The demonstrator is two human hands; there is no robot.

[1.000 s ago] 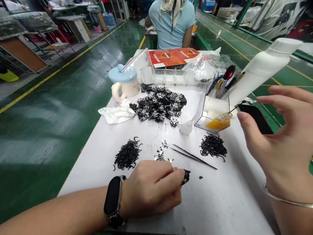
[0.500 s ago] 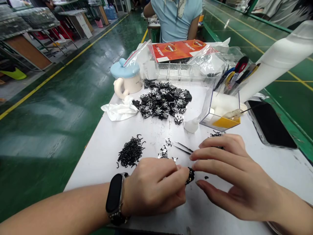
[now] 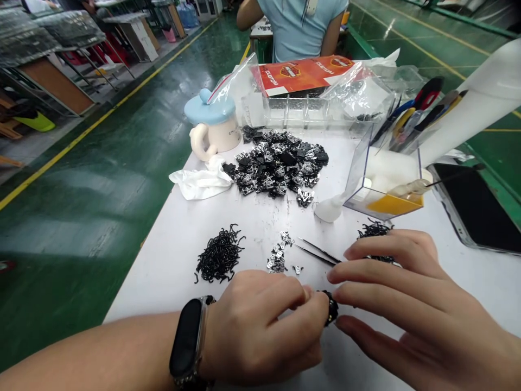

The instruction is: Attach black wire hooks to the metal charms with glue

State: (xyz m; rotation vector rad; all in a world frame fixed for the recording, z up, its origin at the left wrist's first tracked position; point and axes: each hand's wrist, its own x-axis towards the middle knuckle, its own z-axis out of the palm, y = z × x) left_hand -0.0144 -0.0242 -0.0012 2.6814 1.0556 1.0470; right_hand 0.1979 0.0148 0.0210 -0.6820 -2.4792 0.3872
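My left hand [image 3: 268,331], wearing a black wristband tracker [image 3: 188,339], is closed around a small black part [image 3: 331,308] with gold-coloured specks; most of it is hidden by the fingers. Close at its right side is my right hand [image 3: 411,304], fingers spread and thumb apart, the fingertips at or very near the part's edge. Dark tweezers [image 3: 317,252] point left, their rear end hidden under the right hand. Small silver metal pieces [image 3: 277,257] lie beyond the left hand. A pile of short black curved pieces [image 3: 220,254] sits to their left.
Farther back lies a heap of black-and-silver clips [image 3: 280,163]. Around it are a blue-lidded mug [image 3: 217,133], crumpled tissue [image 3: 201,182], a clear tool box [image 3: 382,201] and a white bottle [image 3: 468,98]. A phone [image 3: 482,206] rests at right. A person in light blue [image 3: 303,27] sits opposite.
The view has shifted slightly, so the table items appear farther right. Both hands have come slightly nearer, with the black part still in the left; the gap to the right thumb looks smaller.
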